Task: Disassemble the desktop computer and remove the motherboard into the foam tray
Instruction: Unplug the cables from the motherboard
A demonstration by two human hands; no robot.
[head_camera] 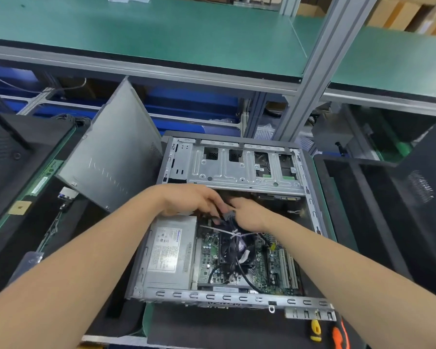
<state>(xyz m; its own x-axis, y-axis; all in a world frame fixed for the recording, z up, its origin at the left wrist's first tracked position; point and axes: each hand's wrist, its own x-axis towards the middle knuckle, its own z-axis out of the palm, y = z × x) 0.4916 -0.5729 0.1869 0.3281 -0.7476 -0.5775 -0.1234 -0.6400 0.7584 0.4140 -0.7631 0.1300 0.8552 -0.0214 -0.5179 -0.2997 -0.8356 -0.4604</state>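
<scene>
The desktop computer case (237, 297) lies open on its side in front of me. Inside, the green motherboard (269, 270) sits at the lower right with a black fan (233, 250) over it and a silver power supply (169, 253) to its left. A bundle of black cables (230, 233), tied with a white zip tie, runs over the fan. My left hand (191, 200) and my right hand (249, 215) meet above the bundle, both pinching a black cable connector (229, 215). A dark foam tray (378, 210) stands to the right of the case.
The removed grey side panel (113, 157) leans against the case's left side. A silver drive cage (237, 167) fills the case's far half. A yellow-handled tool (315, 329) and an orange-handled tool (339, 336) lie at the lower right. Another black foam tray (13, 157) with boards sits at the left.
</scene>
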